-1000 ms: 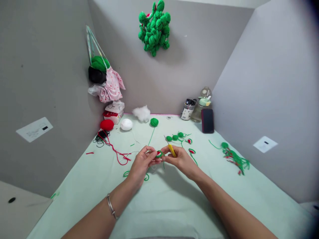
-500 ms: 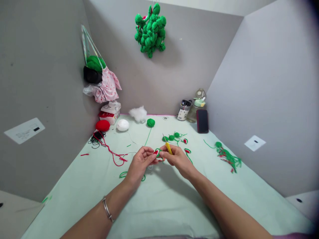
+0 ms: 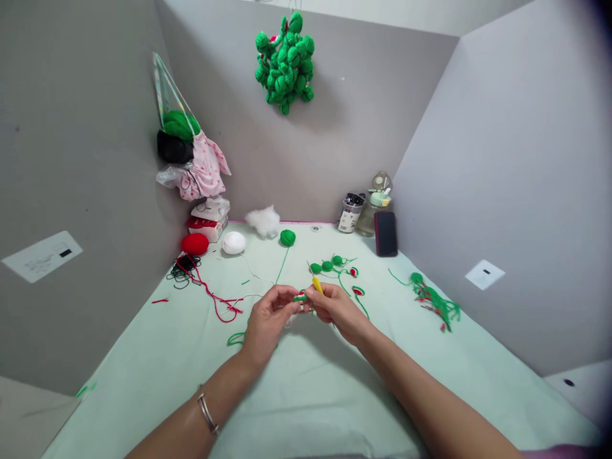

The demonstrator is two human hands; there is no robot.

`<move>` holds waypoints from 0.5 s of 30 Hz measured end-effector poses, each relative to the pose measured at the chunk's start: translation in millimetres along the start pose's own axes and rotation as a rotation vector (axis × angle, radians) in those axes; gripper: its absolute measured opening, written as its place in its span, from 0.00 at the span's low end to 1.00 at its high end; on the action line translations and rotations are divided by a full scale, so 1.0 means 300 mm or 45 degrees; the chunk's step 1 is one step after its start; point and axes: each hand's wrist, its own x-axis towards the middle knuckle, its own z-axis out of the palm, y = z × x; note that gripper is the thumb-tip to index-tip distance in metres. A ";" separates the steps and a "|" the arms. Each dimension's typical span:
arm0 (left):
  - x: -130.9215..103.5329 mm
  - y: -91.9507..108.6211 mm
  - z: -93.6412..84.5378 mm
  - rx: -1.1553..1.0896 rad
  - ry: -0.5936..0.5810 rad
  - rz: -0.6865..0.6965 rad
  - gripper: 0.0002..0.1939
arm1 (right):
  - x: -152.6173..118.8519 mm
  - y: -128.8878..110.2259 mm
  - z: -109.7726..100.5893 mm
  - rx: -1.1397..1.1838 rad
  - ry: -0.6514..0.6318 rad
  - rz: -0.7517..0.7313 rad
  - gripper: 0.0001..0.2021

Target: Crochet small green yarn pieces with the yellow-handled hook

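Crocheted piece between both hands, long side crosswise; left hand pinches its left end; right hand, fingertips at right end, grips yellow-handled hook, tip pointing away

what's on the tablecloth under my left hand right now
A loop of green yarn shows beside your left hand, on its left, and runs out of sight beneath it. Whatever else lies directly under the hand is covered.

Red-and-green crochet piece, yellow-handled hook slanting upward
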 end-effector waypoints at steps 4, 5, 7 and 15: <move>0.008 -0.001 -0.010 0.000 0.011 -0.005 0.14 | -0.012 -0.016 0.009 -0.003 0.055 -0.068 0.23; 0.009 0.000 -0.012 0.003 0.013 -0.010 0.14 | -0.015 -0.020 0.011 -0.003 0.060 -0.077 0.23; 0.010 0.003 -0.011 0.007 0.014 -0.019 0.15 | -0.018 -0.024 0.017 0.000 0.048 -0.077 0.21; 0.008 0.011 -0.004 0.001 0.019 -0.017 0.17 | -0.021 -0.024 0.024 0.011 0.010 -0.045 0.18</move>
